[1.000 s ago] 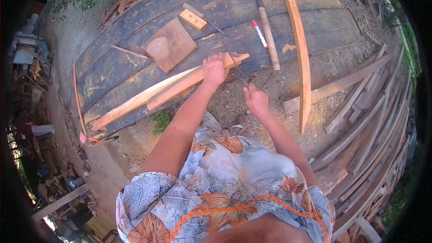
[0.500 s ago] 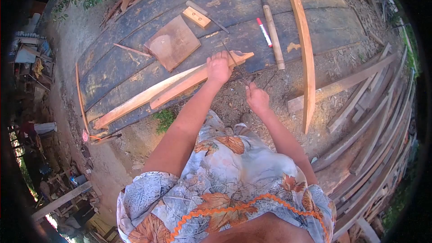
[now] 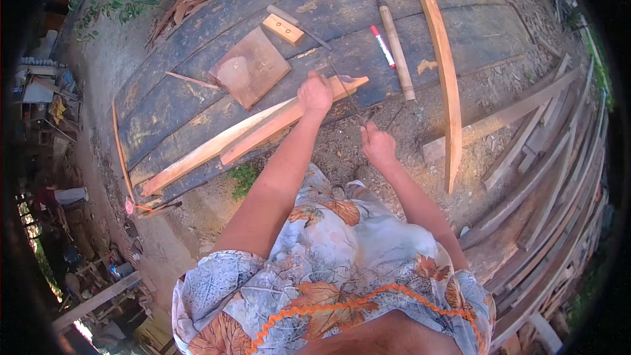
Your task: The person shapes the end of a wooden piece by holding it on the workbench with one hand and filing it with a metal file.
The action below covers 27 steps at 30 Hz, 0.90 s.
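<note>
A long pale wooden piece (image 3: 263, 130) with a notched, pointed right end lies on the dark planked surface (image 3: 177, 102). My left hand (image 3: 315, 94) is closed on it near that end. My right hand (image 3: 378, 142) is closed round the handle end of a thin dark tool (image 3: 344, 87), whose narrow shaft crosses the wood close to the notch. Beside the piece runs a second pale strip (image 3: 204, 154). Above my left hand lie a square brown board (image 3: 249, 67), a small block with two holes (image 3: 283, 28) and a thin tool with a wooden handle (image 3: 282, 14).
A red and white marker (image 3: 382, 47) lies beside a long-handled blade (image 3: 396, 52). One long beam (image 3: 436, 59) crosses the surface's right part. Stacked planks (image 3: 552, 177) fill the right side. At the far left a person's leg (image 3: 70, 195) shows.
My left hand's fingers have drawn in from lying over the wood to a tighter fist. My right hand has moved slightly down with the tool. The view has shifted a little.
</note>
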### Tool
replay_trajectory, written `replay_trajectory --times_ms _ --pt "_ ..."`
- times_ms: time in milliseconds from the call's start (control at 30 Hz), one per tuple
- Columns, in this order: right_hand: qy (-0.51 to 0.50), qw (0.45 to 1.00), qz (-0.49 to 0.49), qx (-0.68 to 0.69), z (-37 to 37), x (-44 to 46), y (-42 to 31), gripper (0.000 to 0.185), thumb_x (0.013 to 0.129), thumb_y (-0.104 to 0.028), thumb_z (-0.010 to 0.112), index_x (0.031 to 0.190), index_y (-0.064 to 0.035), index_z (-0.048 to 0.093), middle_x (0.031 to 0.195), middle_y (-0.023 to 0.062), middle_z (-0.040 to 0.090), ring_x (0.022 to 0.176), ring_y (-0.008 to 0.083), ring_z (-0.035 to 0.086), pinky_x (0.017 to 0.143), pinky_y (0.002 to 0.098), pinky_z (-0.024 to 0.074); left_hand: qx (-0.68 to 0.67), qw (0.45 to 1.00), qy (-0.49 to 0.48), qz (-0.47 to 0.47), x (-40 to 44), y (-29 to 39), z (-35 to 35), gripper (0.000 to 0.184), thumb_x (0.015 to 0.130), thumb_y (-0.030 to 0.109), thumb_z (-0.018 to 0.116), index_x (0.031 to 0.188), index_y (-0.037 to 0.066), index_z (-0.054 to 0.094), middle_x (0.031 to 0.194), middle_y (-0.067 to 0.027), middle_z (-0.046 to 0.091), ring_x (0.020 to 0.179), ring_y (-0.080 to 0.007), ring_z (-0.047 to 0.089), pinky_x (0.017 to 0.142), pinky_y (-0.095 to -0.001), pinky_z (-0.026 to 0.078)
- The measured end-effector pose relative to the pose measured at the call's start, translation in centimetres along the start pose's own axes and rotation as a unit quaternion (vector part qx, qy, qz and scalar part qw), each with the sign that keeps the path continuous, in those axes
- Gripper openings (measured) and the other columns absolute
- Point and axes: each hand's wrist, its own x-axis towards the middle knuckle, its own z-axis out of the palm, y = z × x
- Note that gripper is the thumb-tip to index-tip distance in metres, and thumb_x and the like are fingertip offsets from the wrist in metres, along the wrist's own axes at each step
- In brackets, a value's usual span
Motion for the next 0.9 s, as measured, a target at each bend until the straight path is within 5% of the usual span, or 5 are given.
replay_trajectory --times_ms 233,833,900 --pt "-0.007 1.0 -0.009 0.001 -0.1 0.7 -0.6 0.024 0.091 -0.025 0.046 0.087 -0.0026 0.051 0.068 0.0227 0.062 0.064 0.0405 0.062 0.062 0.0509 0.049 0.071 0.996 -0.009 -0.06 -0.5 1.7 -0.4 0.037 0.088 0.03 0.041 0.1 0.002 0.062 0.097 -0.0237 0.065 0.1 -0.036 0.059 0.091 -0.0464 0.038" --pt "0.001 0.999 -0.039 -0.013 1.0 0.4 0.0 0.019 0.091 -0.022 0.046 0.087 -0.0044 0.048 0.061 0.0189 0.061 0.057 0.0371 0.062 0.054 0.0492 0.0485 0.132 0.989 -0.017 -0.07 -0.4 2.5 -0.1 0.037 0.088 0.031 0.038 0.098 0.004 0.062 0.096 -0.0213 0.066 0.094 -0.0347 0.063 0.089 -0.047 0.039" --pt "-0.011 0.999 -0.035 -0.024 0.6 0.3 -0.3 0.01 0.082 -0.011 0.047 0.086 -0.0019 0.049 0.065 0.0194 0.063 0.061 0.0358 0.064 0.056 0.047 0.0508 0.134 0.988 -0.017 -0.069 -0.5 2.6 -0.1 0.037 0.088 0.031 0.038 0.098 0.004 0.062 0.096 -0.0214 0.066 0.094 -0.0349 0.063 0.089 -0.0473 0.039"
